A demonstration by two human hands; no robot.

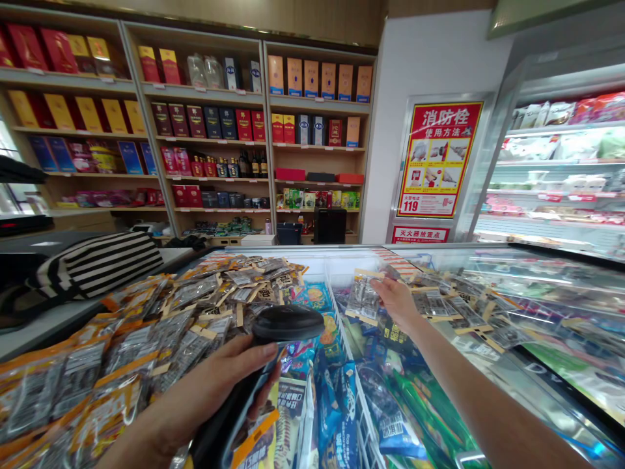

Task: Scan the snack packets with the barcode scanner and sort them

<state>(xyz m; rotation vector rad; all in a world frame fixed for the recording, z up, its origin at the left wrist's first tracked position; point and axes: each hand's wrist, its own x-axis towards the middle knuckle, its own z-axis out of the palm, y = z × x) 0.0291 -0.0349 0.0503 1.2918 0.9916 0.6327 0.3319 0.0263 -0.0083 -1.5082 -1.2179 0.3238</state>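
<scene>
My left hand is wrapped round the handle of a black barcode scanner, whose rounded head points forward and right. Just under that hand is an orange-edged packet; whether the fingers touch it I cannot tell. My right hand pinches the right edge of a clear snack packet with printed text, held up above the freezer's goods. Many similar packets with orange edges are heaped on the left. A smaller group of packets lies on the glass to the right of my right hand.
Below my hands, a chest freezer holds blue and green ice cream packs, split by a white wire divider. A black-and-white striped bag lies at left. Boxed-goods shelves stand behind, with a lit display fridge at right.
</scene>
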